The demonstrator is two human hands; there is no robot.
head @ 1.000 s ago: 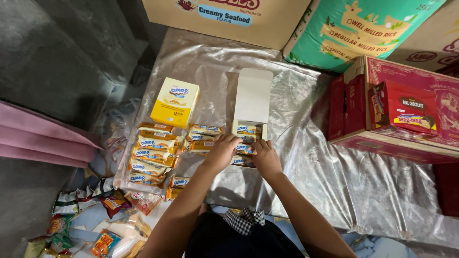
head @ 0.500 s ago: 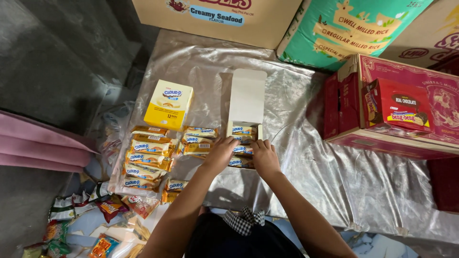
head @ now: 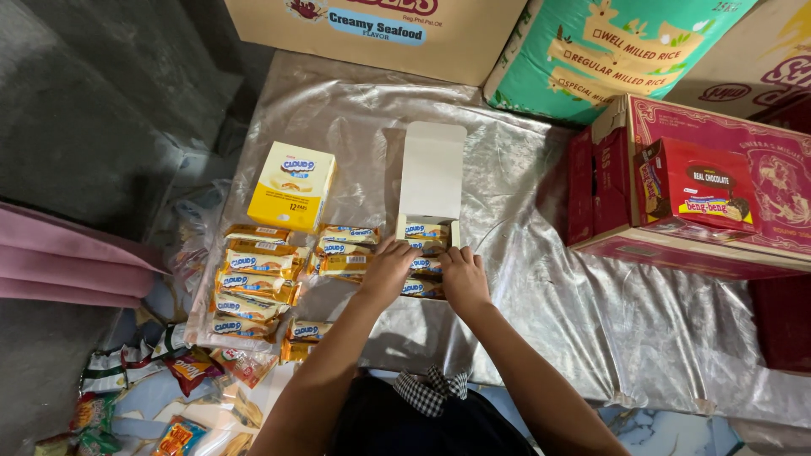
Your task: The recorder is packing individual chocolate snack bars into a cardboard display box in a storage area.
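Observation:
An open white carton (head: 432, 173) lies on a silvery sheet (head: 541, 287) with its lid flap raised away from me. Wrapped yellow snack bars (head: 425, 230) fill it in a row. My left hand (head: 387, 272) rests on the bars at the carton's left side. My right hand (head: 465, 279) presses on the bars at its right side. Whether either hand grips a bar is hidden by the fingers. Loose bars of the same kind (head: 253, 283) lie in a group to the left. A closed yellow carton (head: 291, 186) stands beyond them.
Big cardboard boxes (head: 380, 25) and a green sack (head: 608, 55) line the far edge. A red and pink box (head: 701, 194) sits at the right. Folded pink cloth (head: 59, 262) lies at the left. Other snack wrappers (head: 160, 380) are strewn at the near left.
The view has shifted a little. Both hands stay on the bars in the open carton, with small finger movements only.

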